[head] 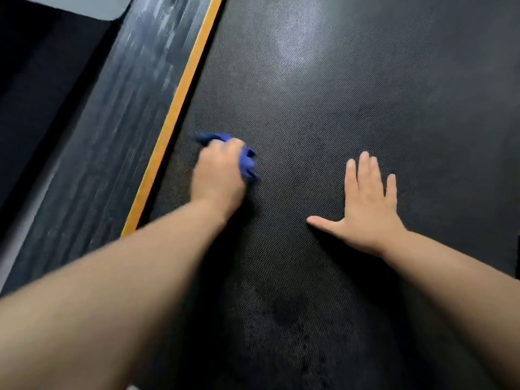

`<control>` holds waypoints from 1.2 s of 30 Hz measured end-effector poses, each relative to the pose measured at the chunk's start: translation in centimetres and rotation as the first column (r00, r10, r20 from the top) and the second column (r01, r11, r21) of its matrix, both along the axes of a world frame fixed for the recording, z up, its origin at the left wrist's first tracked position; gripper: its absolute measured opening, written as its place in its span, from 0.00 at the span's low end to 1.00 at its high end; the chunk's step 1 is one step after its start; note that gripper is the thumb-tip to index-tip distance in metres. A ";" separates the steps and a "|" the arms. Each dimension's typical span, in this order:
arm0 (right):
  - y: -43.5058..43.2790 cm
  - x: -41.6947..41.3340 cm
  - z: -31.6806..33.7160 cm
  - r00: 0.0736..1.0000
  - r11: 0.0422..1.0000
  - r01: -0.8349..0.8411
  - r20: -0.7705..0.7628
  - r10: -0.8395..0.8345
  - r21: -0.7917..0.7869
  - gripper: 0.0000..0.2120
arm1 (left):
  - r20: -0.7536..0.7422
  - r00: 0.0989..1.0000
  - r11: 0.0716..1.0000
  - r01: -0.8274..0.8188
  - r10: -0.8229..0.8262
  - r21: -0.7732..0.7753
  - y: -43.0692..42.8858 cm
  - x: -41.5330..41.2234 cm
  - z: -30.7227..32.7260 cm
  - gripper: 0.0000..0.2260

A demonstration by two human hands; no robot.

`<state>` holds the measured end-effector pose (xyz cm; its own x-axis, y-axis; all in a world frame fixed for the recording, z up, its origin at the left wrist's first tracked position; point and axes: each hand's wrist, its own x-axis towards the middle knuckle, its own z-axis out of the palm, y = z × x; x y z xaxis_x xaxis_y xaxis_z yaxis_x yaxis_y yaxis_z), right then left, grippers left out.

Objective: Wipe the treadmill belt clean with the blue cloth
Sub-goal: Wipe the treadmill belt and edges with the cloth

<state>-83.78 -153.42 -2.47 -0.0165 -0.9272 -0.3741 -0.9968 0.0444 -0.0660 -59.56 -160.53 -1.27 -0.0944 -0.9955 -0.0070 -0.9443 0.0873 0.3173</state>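
Note:
The black textured treadmill belt [323, 94] fills most of the head view. My left hand [219, 173] grips a bunched blue cloth [247, 161] and holds it down on the belt, close to the belt's left edge. The cloth sticks out past my fingers at the top and right; the rest is hidden under the hand. My right hand [365, 201] lies flat on the belt to the right, fingers straight and thumb spread, holding nothing. A darker patch [284, 311] shows on the belt between my forearms.
An orange stripe [180, 108] runs along the belt's left edge. Beyond it lies the dark ribbed side rail [112, 122], marked with pale streaks. Farther left the floor [33, 80] is dark.

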 end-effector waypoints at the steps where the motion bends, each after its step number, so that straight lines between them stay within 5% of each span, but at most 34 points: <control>1: 0.0 -0.1 0.1 1.000 1.000 0.000 -0.001 0.000 0.004 0.64 | -0.057 0.987 0.988 0.151 -0.149 0.029 1.6 -2.2 0.0 0.12; 3: 0.0 -0.4 0.2 1.000 1.000 0.008 0.017 -0.008 0.005 0.65 | -0.116 0.880 0.877 0.471 -0.460 0.096 4.2 -5.2 0.3 0.13; 5: -0.1 -0.4 0.4 0.999 1.000 -0.010 0.038 0.009 0.017 0.66 | -0.075 0.833 0.830 0.553 -0.548 0.073 3.2 -4.1 0.4 0.12; 7: -0.2 -0.5 0.4 0.999 0.999 -0.027 0.045 0.026 0.032 0.67 | 0.035 0.914 0.914 0.404 -0.405 0.023 0.0 -1.1 0.3 0.09; 9: -0.1 -0.6 0.2 0.999 0.999 -0.033 0.044 0.032 0.027 0.67 | 0.078 0.993 0.996 0.091 -0.089 -0.025 -3.0 2.4 0.3 0.09; 11: -0.2 -0.6 0.2 0.998 0.999 -0.035 0.050 0.034 0.027 0.67 | 0.046 0.996 0.997 -0.069 0.070 -0.027 -3.1 2.4 0.3 0.11; 16: -0.2 -0.8 0.7 0.995 0.998 -0.039 0.098 0.034 0.044 0.65 | -0.183 0.926 0.934 0.349 -0.331 0.076 4.4 -7.9 0.2 0.13; 20: -0.5 -1.4 1.2 0.985 0.997 -0.036 0.173 0.023 0.074 0.64 | -0.182 0.893 0.876 0.442 -0.410 0.192 4.8 -7.0 1.4 0.28; 24: -0.3 1.2 2.7 0.918 1.000 0.007 0.396 -0.002 -0.009 0.51 | -0.152 0.855 0.784 0.517 -0.496 0.343 6.1 -2.0 3.7 0.44; 27: 1.6 7.0 2.8 0.878 0.980 -0.155 0.436 0.196 -0.128 0.39 | -0.015 0.933 0.894 0.348 -0.359 0.283 7.7 3.2 3.9 0.41; 30: 3.6 9.5 0.7 0.840 0.913 -0.286 0.383 0.385 -0.291 0.28 | 0.225 0.973 0.962 -0.016 -0.048 0.272 8.6 9.6 3.8 0.38; 33: 2.7 8.3 -0.1 0.850 0.910 -0.064 0.455 0.265 -0.411 0.22 | 0.446 0.890 0.924 -0.242 0.090 0.296 10.6 14.6 3.3 0.40; 36: -1.6 9.4 0.8 0.894 0.912 0.114 0.440 0.079 -0.394 0.19 | 0.390 0.910 0.890 -0.290 0.143 0.352 11.9 16.6 2.9 0.40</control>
